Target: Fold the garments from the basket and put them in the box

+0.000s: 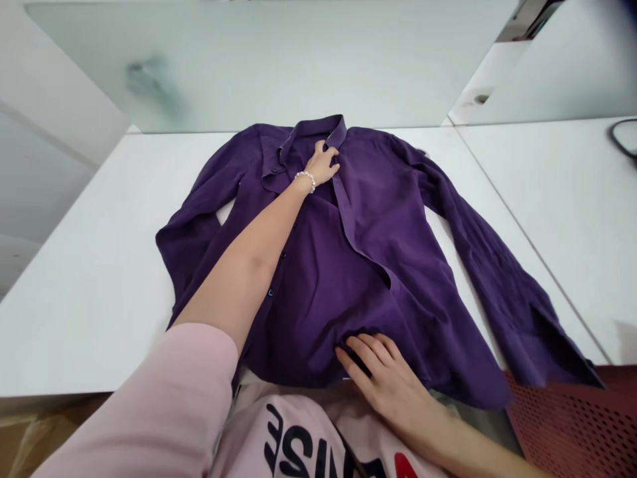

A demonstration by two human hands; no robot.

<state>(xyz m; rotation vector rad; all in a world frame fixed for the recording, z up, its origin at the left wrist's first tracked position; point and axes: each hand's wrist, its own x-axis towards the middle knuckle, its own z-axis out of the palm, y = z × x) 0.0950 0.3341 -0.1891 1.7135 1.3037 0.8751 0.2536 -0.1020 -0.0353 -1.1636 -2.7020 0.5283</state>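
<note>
A purple long-sleeved button-up shirt [393,212] lies spread on the white table, front up and partly unbuttoned, with its collar at the far end. My left hand [323,162], with a beaded bracelet at the wrist, reaches across to the collar. Its fingers are bent on the front edge just below the collar; their tips are partly hidden in the cloth. Close to me, my right hand [381,375] grips the bottom hem with bent fingers. The left sleeve in view is folded, while the other stretches toward the near right corner.
The white table [89,265] has a seam on the right. A frosted panel [298,66] stands along its back. A dark cable loop [620,139] lies far right. A red perforated surface [572,418] sits below the near right edge, under the sleeve's cuff.
</note>
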